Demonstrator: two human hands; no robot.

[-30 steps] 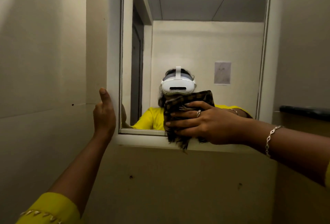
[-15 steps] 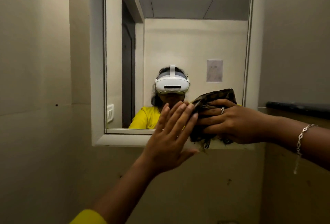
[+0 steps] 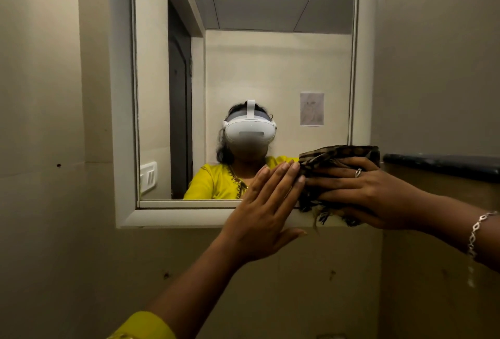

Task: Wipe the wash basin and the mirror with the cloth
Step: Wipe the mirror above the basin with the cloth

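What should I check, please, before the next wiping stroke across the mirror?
1. Cloth held firmly: ok, the right hand has its grip closed around it.
2. Cloth at the mirror: ok, it sits at the lower right corner, overlapping the frame.
3. Left hand out of the stroke path: not ok, it is open and flat beside the cloth, fingertips at the cloth's edge.
4. Cloth spread flat for wiping: not ok, it is bunched, with fringe hanging over the lower frame.
5. Glass left to wipe: cannot tell, no streaks or marks show.
6. Basin condition: cannot tell, it is out of view.
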